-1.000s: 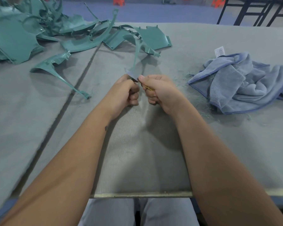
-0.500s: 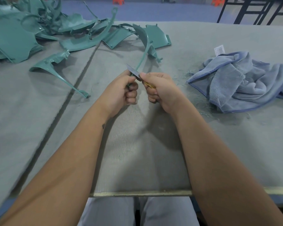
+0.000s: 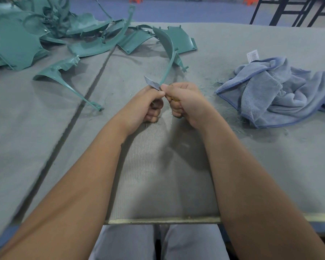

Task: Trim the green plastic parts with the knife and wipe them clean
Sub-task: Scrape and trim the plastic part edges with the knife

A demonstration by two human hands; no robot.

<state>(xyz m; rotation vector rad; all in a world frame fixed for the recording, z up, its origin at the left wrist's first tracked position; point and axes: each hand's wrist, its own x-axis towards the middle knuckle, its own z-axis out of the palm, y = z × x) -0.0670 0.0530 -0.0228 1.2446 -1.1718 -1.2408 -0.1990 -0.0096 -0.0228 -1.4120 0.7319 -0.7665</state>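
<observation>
**Trimming station: hands engaged on curved green strip**

Head view. A grey felt-covered table (image 3: 270, 175) is seen from above, its near edge at 6 o'clock, with grey trousers (image 3: 131, 243) visible below it. At the centre of the frame the left hand (image 3: 148, 107) is clenched around the lower end of a curved green part (image 3: 170, 47), a narrow strip that rises from the fist toward 12 o'clock and broadens at its far end. The right hand (image 3: 188, 102) is closed around a knife (image 3: 152, 83); the grey blade is seen projecting toward 11 o'clock, across the strip just above the left fist, and a trace of yellow handle shows between the fingers. The two hands are touching at the thumbs. Whether the blade edge is biting into the plastic cannot be told.

Surroundings: a pile of green plastic parts (image 3: 26, 36) is noted from 10 to 12 o'clock, overlapping one another. One separate green part (image 3: 64, 74), with a long thin tail, lies at 10 o'clock, apart from the hands. A crumpled blue cloth (image 3: 281, 92) with a white label lies at 3 o'clock, near the right hand but not touching it. Fine green shavings (image 3: 231, 109) are scattered on the felt between the right hand and the cloth. A dark seam (image 3: 79, 113) runs diagonally across the table at the left. Dark metal frames (image 3: 293, 10) stand beyond the table at 1 o'clock.

No containers are seen. Both forearms cover much of the near table surface.
</observation>
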